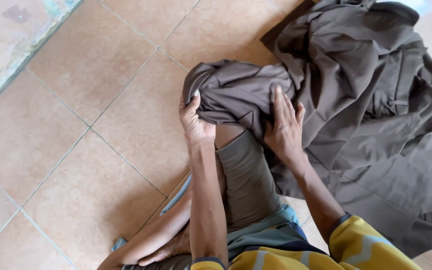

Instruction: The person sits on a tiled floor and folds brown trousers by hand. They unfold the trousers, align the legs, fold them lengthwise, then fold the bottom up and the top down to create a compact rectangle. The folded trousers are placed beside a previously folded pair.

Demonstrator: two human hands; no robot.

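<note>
1. Cloth first: a brown garment [356,100], seemingly a jacket or shirt with a button placket, lies crumpled on the tan tiled floor [101,150] and spreads from the person's raised knee [246,170] out to the right and away from them.
2. One bunched end of the brown garment is draped over the knee; this is the part both hands work on. The bulk of the cloth trails off to the right of it.
3. Left hand [195,122] is clenched on the near left edge of the bunch, thumb over the top of the fold and fingers curled underneath, so it grips the cloth.
4. Right hand [285,127] lies flat and open on the fabric just right of the knee, fingers pointing away from the body, pressing rather than gripping.
5. Long axis of the bunched part runs left to right between the two hands, which sit close together on either side of the knee.
6. Right hand is nearer the main spread of the garment; the left holds its free end.
</note>
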